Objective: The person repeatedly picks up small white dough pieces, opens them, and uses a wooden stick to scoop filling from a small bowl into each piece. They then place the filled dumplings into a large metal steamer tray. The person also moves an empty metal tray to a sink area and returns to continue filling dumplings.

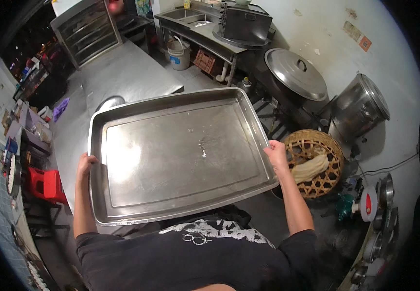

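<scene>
A large rectangular stainless-steel tray (166,156) with raised sides spans the space before my chest, tilted so that its inside faces me. My left hand (86,163) grips its left rim, the thumb over the edge. On the opposite side, my right hand (276,154) is closed around the right rim. Small wet-looking marks glint near the tray's middle, and a bright reflection covers its left part. Behind the tray lies a steel worktable (130,69), partly hidden by it. A shiny round metal object (111,102) shows just past the tray's far rim.
Right of me, a woven bamboo basket (313,140) holds a pale cloth (310,169). Beyond stand a large lidded wok (295,72) and a tall steel pot (357,105). A red plastic stool (51,185) is at left. A bucket (178,54) stands near the sink counter (210,31).
</scene>
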`<state>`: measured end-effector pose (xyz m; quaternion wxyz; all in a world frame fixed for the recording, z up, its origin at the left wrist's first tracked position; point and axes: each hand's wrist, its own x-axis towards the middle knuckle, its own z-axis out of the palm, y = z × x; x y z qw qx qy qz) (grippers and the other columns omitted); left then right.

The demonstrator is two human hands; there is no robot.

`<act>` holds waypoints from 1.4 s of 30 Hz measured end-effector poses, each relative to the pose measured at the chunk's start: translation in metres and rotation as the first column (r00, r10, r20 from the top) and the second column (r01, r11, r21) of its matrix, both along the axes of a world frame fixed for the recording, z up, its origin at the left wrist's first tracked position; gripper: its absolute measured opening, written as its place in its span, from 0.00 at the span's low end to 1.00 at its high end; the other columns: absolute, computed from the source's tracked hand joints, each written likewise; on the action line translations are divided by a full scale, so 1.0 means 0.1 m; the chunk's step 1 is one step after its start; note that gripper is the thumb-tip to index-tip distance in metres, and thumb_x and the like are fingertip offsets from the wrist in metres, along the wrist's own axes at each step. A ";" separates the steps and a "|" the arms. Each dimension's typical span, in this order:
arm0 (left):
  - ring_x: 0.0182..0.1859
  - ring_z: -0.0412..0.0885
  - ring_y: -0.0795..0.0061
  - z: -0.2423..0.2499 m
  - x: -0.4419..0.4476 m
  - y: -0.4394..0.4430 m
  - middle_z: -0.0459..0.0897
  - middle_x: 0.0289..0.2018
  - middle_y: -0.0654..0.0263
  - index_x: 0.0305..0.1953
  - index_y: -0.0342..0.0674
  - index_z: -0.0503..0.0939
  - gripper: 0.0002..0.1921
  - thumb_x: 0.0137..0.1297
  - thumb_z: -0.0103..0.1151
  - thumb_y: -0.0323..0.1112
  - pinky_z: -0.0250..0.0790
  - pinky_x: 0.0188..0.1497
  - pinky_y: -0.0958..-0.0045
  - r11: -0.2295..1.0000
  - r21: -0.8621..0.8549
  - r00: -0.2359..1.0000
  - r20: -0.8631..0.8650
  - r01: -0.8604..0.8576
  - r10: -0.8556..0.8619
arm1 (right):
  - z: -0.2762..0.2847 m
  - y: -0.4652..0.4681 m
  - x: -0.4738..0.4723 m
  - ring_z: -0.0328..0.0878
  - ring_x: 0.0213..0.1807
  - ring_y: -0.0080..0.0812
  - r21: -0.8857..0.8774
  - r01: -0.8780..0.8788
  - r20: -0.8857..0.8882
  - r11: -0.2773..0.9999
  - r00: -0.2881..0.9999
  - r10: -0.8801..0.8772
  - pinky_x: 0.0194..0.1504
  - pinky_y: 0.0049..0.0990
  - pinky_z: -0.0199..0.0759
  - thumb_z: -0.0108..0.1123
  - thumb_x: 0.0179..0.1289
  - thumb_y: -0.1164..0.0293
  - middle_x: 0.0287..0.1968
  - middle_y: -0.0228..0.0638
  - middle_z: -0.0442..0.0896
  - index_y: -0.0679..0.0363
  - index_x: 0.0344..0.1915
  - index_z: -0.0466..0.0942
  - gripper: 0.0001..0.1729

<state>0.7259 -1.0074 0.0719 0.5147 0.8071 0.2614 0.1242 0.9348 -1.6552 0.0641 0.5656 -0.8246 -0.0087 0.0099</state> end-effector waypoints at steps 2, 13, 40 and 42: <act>0.21 0.70 0.77 0.02 0.22 0.05 0.73 0.18 0.68 0.21 0.34 0.73 0.05 0.37 0.50 0.25 0.63 0.25 0.75 1.000 -0.013 1.000 -0.017 0.014 -0.014 | 0.17 0.12 0.46 0.66 0.21 0.15 0.045 -0.056 -0.006 0.997 0.998 0.056 0.24 0.20 0.59 0.54 0.50 0.81 0.19 0.26 0.74 0.71 0.29 0.77 0.06; 0.20 0.72 0.76 -0.08 1.93 -0.42 0.74 0.17 0.67 0.21 0.34 0.74 0.05 0.39 0.48 0.26 0.63 0.23 0.74 0.980 -0.105 0.985 0.012 -0.170 0.172 | 0.17 0.31 3.64 0.70 0.24 0.15 -0.073 -0.289 0.041 0.955 0.956 0.292 0.26 0.18 0.62 0.54 0.49 0.83 0.23 0.27 0.78 0.71 0.31 0.78 0.08; 0.21 0.72 0.74 -0.02 6.47 1.92 0.74 0.16 0.65 0.19 0.32 0.74 0.05 0.36 0.51 0.27 0.63 0.26 0.74 0.932 0.026 0.931 -0.042 -0.361 0.362 | -0.06 2.96 8.56 0.66 0.23 0.13 0.140 -0.388 -0.039 0.911 0.917 0.397 0.24 0.18 0.58 0.52 0.51 0.85 0.22 0.22 0.74 0.69 0.28 0.77 0.06; 0.21 0.72 0.73 0.01 6.99 2.14 0.74 0.16 0.63 0.18 0.32 0.74 0.05 0.36 0.52 0.28 0.64 0.27 0.73 0.934 0.097 0.932 -0.082 -0.345 0.353 | -0.34 3.10 9.00 0.68 0.24 0.14 0.104 -0.383 -0.039 0.918 0.921 0.388 0.25 0.18 0.60 0.51 0.51 0.85 0.23 0.24 0.76 0.69 0.29 0.77 0.07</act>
